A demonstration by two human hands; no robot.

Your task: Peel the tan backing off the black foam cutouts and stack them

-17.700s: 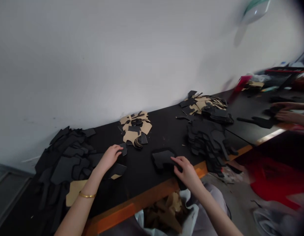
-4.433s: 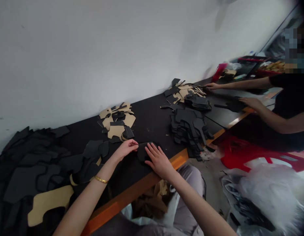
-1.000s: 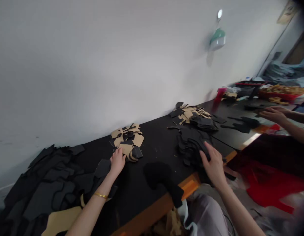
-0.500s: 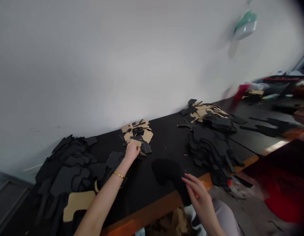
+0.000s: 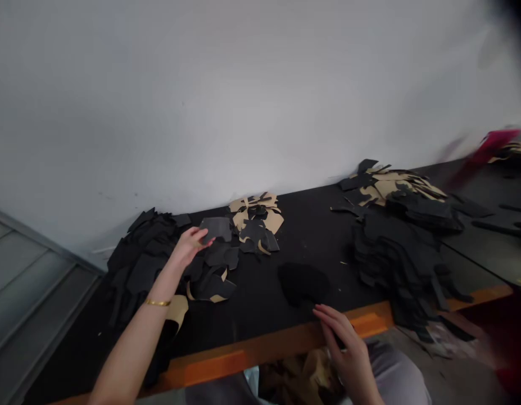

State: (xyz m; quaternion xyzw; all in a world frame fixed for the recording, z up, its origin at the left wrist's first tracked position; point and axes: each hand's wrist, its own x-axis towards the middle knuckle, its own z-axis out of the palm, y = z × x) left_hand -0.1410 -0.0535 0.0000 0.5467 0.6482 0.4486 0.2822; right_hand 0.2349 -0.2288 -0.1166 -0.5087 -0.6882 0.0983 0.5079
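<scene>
1 black cut piece sits lifted clear of the counter, pinched at its edge between the thumb and fingertips of our left hand, likely so it comes free of the overlapping shapes beneath. It hangs above a loose heap of black pieces, just left of a small tan-and-black pile. Our right hand hovers at the orange front edge, fingers loosely spread and holding nothing, just below a dark folded piece. Farther right we see a taller stack of black shapes, kept well apart from the other heaps.
</scene>
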